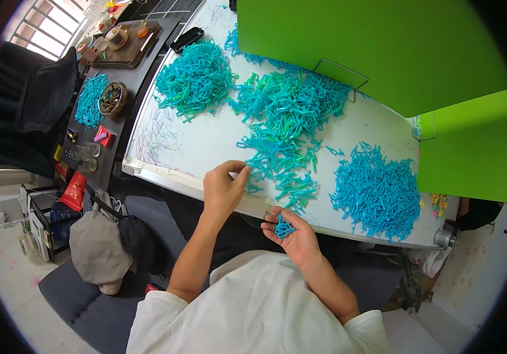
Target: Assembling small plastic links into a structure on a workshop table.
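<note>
Turquoise, blue and green plastic, in bulk: small clips on a white table [218,133].

Item, middle heap [283,109]: mixed blue and green clips, trailing to the table's front edge.
Item, left heap [194,76]: blue-green, standing apart.
Item, right heap [376,197]: bluer, densely packed.

Item, left hand [225,184]: thumb and fingertips drawn nearly together at the near fringe of the middle heap; whether a clip sits between them, cannot tell.
Item, right hand [299,239]: palm up, fingers half curled, cradling a small bunch of blue clips [284,226] by the front edge.

Handling, as judged: lift single clips from the loose fringe, where they tangle less; pinch lightly; keep the right palm cupped and level, close to the left hand, so that nothing spills over the edge.

Obscured: the back of the middle heap, behind a green panel [354,50]; the underside of the bunch, within the palm. Small multicoloured pieces [439,203] at far right: too small to identify.
</note>
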Demonstrator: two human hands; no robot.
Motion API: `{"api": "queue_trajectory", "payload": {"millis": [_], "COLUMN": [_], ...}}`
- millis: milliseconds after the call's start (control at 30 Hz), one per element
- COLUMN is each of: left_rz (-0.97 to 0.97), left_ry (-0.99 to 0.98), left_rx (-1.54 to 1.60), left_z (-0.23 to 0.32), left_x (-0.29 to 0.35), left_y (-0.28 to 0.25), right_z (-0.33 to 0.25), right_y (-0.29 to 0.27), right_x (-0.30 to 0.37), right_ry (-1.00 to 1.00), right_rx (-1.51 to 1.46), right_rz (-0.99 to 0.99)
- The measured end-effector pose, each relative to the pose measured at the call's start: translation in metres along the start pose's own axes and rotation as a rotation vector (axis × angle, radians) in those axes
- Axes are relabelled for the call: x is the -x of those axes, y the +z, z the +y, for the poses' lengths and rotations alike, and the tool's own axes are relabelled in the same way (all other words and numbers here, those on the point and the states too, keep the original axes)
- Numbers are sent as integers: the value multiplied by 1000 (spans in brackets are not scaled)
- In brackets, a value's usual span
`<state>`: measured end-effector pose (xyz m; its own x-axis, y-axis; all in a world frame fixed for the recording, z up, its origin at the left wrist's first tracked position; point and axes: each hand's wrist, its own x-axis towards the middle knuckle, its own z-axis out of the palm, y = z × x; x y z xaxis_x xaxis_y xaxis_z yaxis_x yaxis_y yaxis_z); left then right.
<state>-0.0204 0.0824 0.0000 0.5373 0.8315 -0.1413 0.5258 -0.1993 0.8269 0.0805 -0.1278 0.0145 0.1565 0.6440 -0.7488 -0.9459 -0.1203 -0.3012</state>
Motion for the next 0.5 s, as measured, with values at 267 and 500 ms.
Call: {"api": "queue_trajectory", "payload": {"millis": [267, 500], "left_rz": [-337, 135], "left_ry": [-285, 243], "left_rx": [606, -216], "left_z": [-4, 11], "left_x": [63, 16], "left_y": [-19, 5], "right_z": [4, 6], "right_y": [9, 6], "right_x": [-8, -4], "right_ry": [12, 5], "right_rx": [-25, -37], "right_rz": [-32, 13]}}
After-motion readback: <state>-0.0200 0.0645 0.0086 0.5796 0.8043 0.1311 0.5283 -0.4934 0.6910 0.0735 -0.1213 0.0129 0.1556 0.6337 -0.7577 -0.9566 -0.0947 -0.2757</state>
